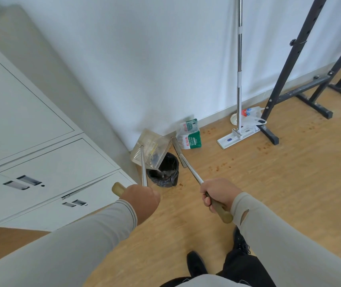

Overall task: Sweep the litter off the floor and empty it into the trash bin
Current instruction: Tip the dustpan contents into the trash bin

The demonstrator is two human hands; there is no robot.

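My left hand (142, 198) is wrapped tight round the olive grip of the clear plastic dustpan (147, 149), tipped over the small black-bagged trash bin (165, 172) by the wall. My right hand (217, 195) is fisted round the metal-handled broom (181, 155), its head just right of the bin. Beyond stands a green-and-white shrink-wrapped water-bottle pack (189, 134) with red Chinese lettering I cannot read, then a white flat mop (237, 133), a plastic bag (250, 116) and a black steel rack (283, 79); grey cabinets (31, 141) sit left.

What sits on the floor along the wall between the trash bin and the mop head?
In the head view, a plastic-wrapped pack of bottles stands between the trash bin and the mop head.
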